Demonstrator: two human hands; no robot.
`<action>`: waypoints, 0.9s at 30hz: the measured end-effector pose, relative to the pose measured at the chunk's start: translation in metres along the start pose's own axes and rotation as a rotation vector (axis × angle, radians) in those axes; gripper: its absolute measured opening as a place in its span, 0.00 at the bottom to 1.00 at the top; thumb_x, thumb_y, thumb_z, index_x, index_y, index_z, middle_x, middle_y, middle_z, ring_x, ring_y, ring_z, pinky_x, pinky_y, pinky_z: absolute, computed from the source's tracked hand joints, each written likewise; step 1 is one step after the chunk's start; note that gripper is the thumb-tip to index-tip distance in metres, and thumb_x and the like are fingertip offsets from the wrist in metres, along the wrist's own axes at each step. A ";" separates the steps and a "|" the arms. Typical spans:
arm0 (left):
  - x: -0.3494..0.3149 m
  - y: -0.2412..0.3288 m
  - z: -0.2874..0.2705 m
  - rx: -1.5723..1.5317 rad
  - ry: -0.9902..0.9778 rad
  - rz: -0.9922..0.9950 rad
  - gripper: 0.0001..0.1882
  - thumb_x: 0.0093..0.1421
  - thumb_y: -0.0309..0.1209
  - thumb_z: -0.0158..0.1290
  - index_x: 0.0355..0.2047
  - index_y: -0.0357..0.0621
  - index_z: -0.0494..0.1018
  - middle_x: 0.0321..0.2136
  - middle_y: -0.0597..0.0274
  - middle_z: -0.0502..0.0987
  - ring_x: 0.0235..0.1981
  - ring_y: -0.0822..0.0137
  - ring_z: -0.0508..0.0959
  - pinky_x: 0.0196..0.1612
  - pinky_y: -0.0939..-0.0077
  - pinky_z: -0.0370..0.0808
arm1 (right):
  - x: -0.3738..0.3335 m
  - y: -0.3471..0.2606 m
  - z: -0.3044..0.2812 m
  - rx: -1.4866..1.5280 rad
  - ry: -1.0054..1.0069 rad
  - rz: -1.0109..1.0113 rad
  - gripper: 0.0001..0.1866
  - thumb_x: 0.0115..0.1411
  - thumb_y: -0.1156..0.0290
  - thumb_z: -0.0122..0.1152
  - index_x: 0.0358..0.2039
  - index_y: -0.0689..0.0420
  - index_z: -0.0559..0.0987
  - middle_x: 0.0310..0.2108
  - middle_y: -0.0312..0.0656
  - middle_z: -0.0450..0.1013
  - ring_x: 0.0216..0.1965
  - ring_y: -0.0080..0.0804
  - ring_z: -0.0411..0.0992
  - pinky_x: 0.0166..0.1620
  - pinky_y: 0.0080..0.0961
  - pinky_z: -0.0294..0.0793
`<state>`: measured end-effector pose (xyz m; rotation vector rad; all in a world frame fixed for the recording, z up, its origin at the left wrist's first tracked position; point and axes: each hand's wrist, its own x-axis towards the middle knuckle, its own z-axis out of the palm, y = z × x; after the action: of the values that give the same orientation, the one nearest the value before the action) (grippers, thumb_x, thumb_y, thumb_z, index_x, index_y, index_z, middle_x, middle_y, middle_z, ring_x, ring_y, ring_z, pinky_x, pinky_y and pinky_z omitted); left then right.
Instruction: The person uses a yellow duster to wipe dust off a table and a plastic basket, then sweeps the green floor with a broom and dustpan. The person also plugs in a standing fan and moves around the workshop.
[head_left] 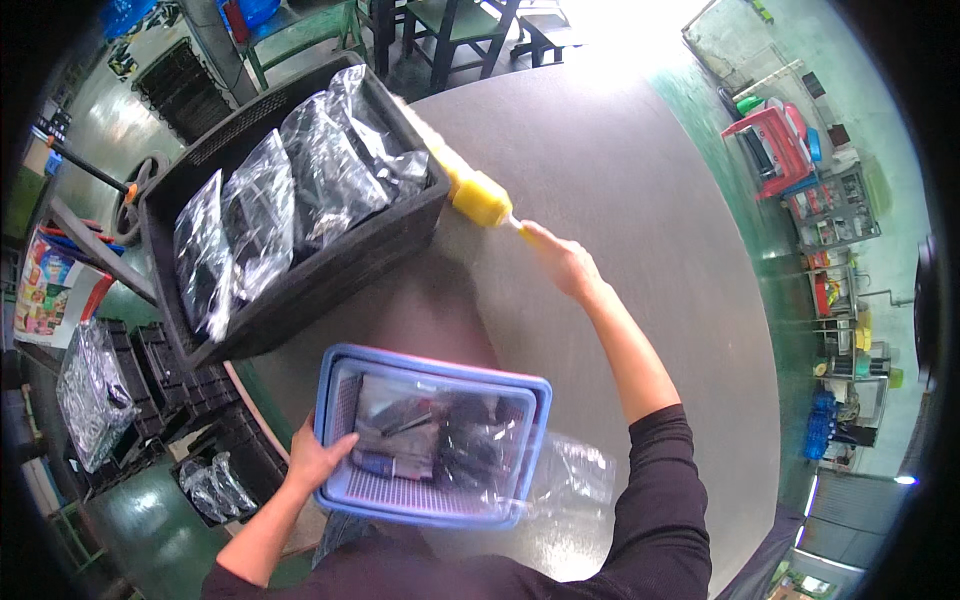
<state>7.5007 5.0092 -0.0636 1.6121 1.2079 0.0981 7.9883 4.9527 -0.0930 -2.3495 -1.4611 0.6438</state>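
My right hand is closed around the thin handle of a yellow brush. Its pale, fuzzy far end lies along the right side of a black crate, partly hidden by it. Several dark items in clear plastic bags fill that crate. My left hand grips the left rim of a blue plastic basket, thumb inside, near my body. Dark and grey packets lie in the basket, and a clear plastic bag sticks out past its right side.
The grey round-edged table spreads under the crate and basket. On the floor at left stand more black crates with bagged items. Green chairs stand beyond the table. Shelves with a red bin line the right wall.
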 end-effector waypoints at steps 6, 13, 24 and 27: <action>0.004 -0.027 -0.001 -0.290 -0.189 0.040 0.24 0.42 0.26 0.54 0.42 0.32 0.67 0.36 0.53 0.75 0.37 0.64 0.75 0.43 0.72 0.70 | -0.124 -0.012 0.012 -0.025 0.041 0.083 0.30 0.53 0.69 0.52 0.56 0.34 0.60 0.35 0.52 0.73 0.37 0.51 0.72 0.39 0.39 0.71; -0.109 -0.074 -0.021 -0.458 0.025 -0.148 0.15 0.41 0.23 0.53 0.33 0.36 0.70 0.26 0.62 0.73 0.25 0.69 0.74 0.31 0.74 0.72 | -0.327 0.002 0.086 0.092 -0.009 0.299 0.34 0.50 0.73 0.56 0.56 0.30 0.60 0.40 0.49 0.72 0.42 0.45 0.72 0.43 0.37 0.71; -0.225 -0.102 -0.178 -0.633 0.063 -0.094 0.04 0.49 0.28 0.52 0.23 0.42 0.70 0.22 0.65 0.71 0.25 0.70 0.73 0.31 0.76 0.71 | -0.644 -0.171 0.224 0.014 -0.042 -0.090 0.35 0.49 0.75 0.51 0.54 0.24 0.62 0.24 0.37 0.67 0.29 0.35 0.71 0.31 0.33 0.73; -0.194 -0.085 -0.178 -0.663 -0.013 -0.150 0.05 0.50 0.30 0.51 0.24 0.43 0.68 0.24 0.64 0.70 0.27 0.66 0.73 0.34 0.70 0.73 | -0.682 -0.159 0.226 0.182 0.131 0.227 0.36 0.45 0.73 0.54 0.56 0.29 0.62 0.29 0.35 0.71 0.31 0.34 0.72 0.32 0.29 0.74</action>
<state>7.2460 4.9820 0.0417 0.9410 1.1245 0.3522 7.4887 4.4130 -0.0654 -2.3826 -1.0438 0.6357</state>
